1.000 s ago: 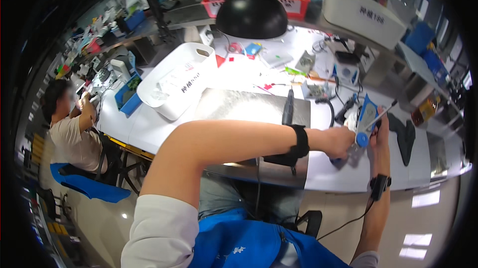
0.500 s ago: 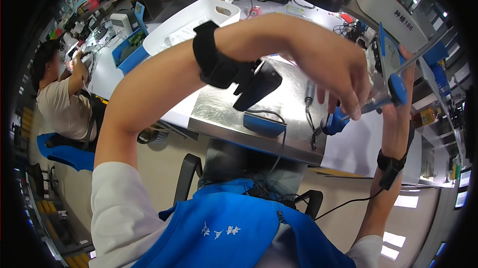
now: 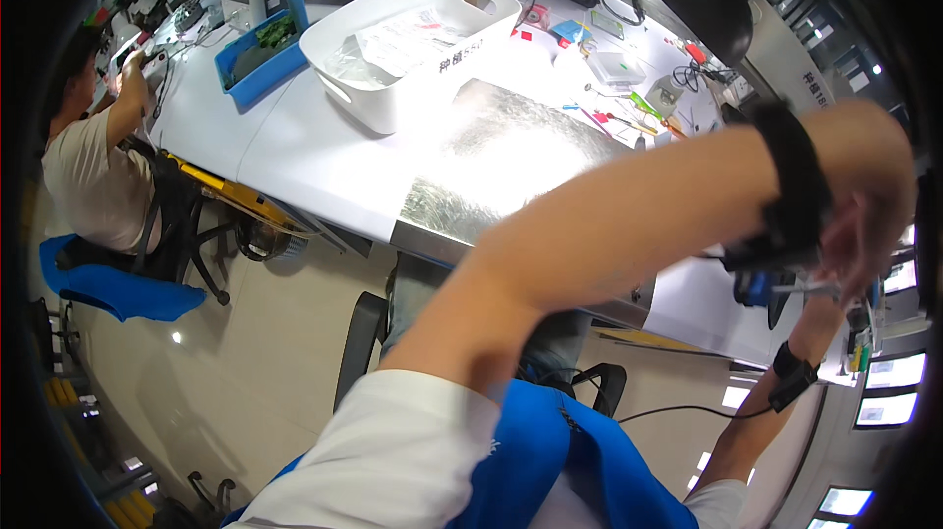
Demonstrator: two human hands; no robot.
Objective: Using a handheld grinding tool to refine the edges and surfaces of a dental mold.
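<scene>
My left arm reaches across the bench to the far right, with a black strap (image 3: 791, 170) and a black device on the wrist. My left hand (image 3: 864, 224) hangs there with its fingers pointing down, smeared by motion. Below the black device shows a blue object (image 3: 754, 288) with a short metal shaft (image 3: 801, 288) running toward the fingers; whether they hold it cannot be made out. My right forearm (image 3: 817, 328) rises from the lower right, wearing a strapped black device (image 3: 792, 387) with a cable. The right hand is mostly hidden behind the left hand.
A shiny metal plate (image 3: 462, 170) lies on the white bench. Behind it stands a white tub (image 3: 378, 102) with papers in plastic. Loose tools, a clear box (image 3: 617, 69) and a black lamp (image 3: 693, 3) are at the back. A person (image 3: 108, 166) sits at the left.
My left arm has swung right and nearer, off the metal plate. The blue-handled tool and blue panel seen at the hands before are now mostly hidden. The view has shifted.
</scene>
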